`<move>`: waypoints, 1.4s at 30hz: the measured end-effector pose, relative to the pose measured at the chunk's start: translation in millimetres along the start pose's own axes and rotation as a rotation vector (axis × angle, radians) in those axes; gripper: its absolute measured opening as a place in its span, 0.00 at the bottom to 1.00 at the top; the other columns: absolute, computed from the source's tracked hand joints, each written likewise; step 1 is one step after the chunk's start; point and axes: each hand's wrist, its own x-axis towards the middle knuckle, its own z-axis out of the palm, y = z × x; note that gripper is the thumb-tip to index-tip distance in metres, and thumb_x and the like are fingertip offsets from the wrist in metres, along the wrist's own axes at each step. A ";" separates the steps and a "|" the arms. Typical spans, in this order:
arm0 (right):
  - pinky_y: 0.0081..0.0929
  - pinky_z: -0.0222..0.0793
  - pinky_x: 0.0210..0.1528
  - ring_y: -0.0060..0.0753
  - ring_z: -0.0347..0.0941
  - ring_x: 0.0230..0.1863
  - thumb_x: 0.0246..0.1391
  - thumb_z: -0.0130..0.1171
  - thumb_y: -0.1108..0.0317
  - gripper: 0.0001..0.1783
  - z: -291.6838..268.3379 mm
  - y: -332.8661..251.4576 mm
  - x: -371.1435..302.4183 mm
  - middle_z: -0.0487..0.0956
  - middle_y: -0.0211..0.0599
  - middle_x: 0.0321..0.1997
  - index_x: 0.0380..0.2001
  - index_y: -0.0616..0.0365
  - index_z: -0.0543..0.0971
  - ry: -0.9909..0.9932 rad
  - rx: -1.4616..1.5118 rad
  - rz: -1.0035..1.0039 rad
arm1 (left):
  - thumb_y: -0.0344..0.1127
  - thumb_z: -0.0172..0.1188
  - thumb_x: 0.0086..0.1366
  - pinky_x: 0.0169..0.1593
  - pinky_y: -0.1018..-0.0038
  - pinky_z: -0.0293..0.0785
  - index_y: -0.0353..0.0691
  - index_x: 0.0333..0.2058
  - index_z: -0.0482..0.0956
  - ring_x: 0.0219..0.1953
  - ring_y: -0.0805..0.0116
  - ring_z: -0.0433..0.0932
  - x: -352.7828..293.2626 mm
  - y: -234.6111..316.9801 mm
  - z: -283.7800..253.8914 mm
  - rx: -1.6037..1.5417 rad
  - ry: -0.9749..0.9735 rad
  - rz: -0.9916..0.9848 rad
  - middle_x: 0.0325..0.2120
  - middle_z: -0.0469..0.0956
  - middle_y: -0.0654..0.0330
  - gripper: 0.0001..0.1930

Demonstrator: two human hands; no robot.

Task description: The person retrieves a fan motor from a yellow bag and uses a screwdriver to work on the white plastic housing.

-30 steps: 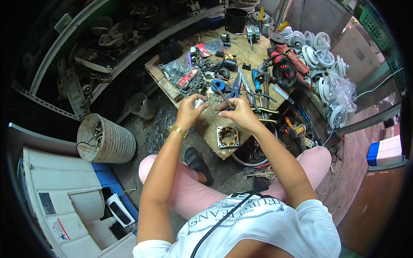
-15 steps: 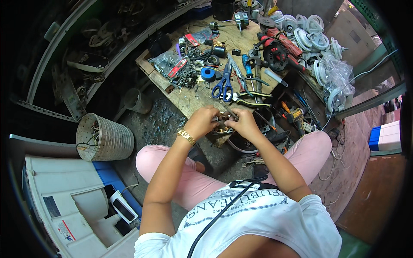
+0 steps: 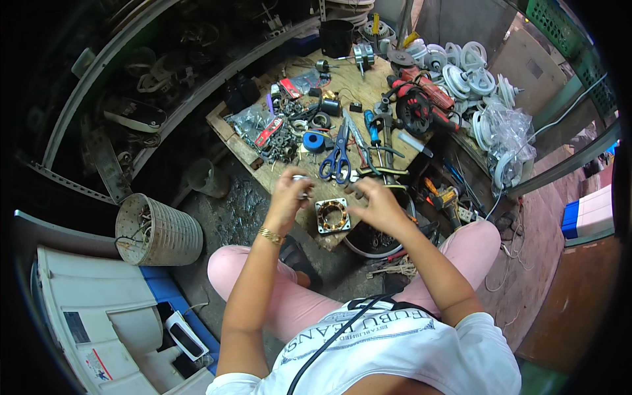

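Note:
A square metal motor stator (image 3: 320,222) with a ring of copper windings lies at the near corner of the wooden bench (image 3: 276,176). Just left of it, my left hand (image 3: 287,199) is raised and closed around a small silvery metal part, mostly covered by the fingers. My right hand (image 3: 380,205) hovers at the stator's right side, its fingers curled. Something small and dark grey shows at those fingertips, too blurred to name. Beyond both hands lie blue-handled scissors (image 3: 336,162) and a blue tape roll (image 3: 314,141).
Small metal parts (image 3: 284,125) are heaped at the bench's left. A hammer (image 3: 387,131), pliers (image 3: 378,172) and a red angle grinder (image 3: 421,108) lie to the right, near white plastic pulleys (image 3: 461,82). Below sit a round bucket (image 3: 368,249) and a drill (image 3: 447,204). A white basket (image 3: 178,230) stands left.
My hands have moved apart from over the stator, which now shows whole. The left has gone left with the silvery part, the right slightly down and right. The view has shifted a little.

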 end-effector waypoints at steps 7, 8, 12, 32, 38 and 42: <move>0.44 0.75 0.43 0.56 0.77 0.41 0.33 0.74 0.61 0.50 52.9 0.9 -3.2 0.70 0.47 0.54 0.62 0.57 0.64 -0.167 -0.316 -0.172 | 0.32 0.55 0.63 0.27 0.76 0.72 0.42 0.45 0.70 0.31 0.69 0.77 11.2 11.2 -52.3 -0.365 0.167 0.077 0.33 0.77 0.60 0.11; 0.45 0.75 0.41 0.56 0.77 0.40 0.32 0.72 0.62 0.49 55.1 7.4 1.7 0.72 0.47 0.53 0.61 0.60 0.64 -0.199 -0.290 -0.145 | 0.33 0.56 0.64 0.28 0.76 0.73 0.42 0.46 0.70 0.31 0.69 0.77 14.4 9.6 -55.5 -0.355 0.143 0.097 0.33 0.77 0.60 0.12; 0.40 0.74 0.46 0.52 0.77 0.44 0.29 0.73 0.58 0.44 51.0 -1.7 10.8 0.75 0.48 0.52 0.55 0.61 0.71 -0.243 -0.184 -0.034 | 0.32 0.56 0.65 0.27 0.78 0.69 0.41 0.44 0.72 0.26 0.75 0.71 8.3 0.5 -63.8 -0.273 0.112 0.084 0.28 0.73 0.65 0.10; 0.43 0.75 0.46 0.51 0.78 0.44 0.25 0.76 0.55 0.33 -91.5 134.9 316.0 0.81 0.47 0.42 0.39 0.57 0.79 0.158 -0.616 0.196 | 0.40 0.69 0.54 0.36 0.59 0.75 0.37 0.32 0.78 0.31 0.46 0.79 11.1 -57.6 -1.2 1.397 -0.373 0.220 0.26 0.80 0.47 0.14; 0.41 0.75 0.48 0.48 0.78 0.46 0.34 0.70 0.64 0.29 -75.5 178.4 355.2 0.80 0.46 0.45 0.45 0.56 0.76 0.298 -0.681 -0.020 | 0.38 0.65 0.62 0.33 0.70 0.72 0.38 0.30 0.75 0.27 0.68 0.76 42.4 -5.2 10.3 0.866 -0.234 0.229 0.21 0.77 0.60 0.10; 0.42 0.73 0.49 0.50 0.77 0.47 0.42 0.66 0.63 0.24 -101.3 157.0 347.0 0.80 0.46 0.44 0.46 0.53 0.78 0.315 -0.483 -0.047 | 0.36 0.63 0.64 0.36 0.74 0.71 0.39 0.30 0.73 0.30 0.75 0.72 112.1 17.5 -14.0 0.918 -0.151 0.198 0.25 0.75 0.64 0.10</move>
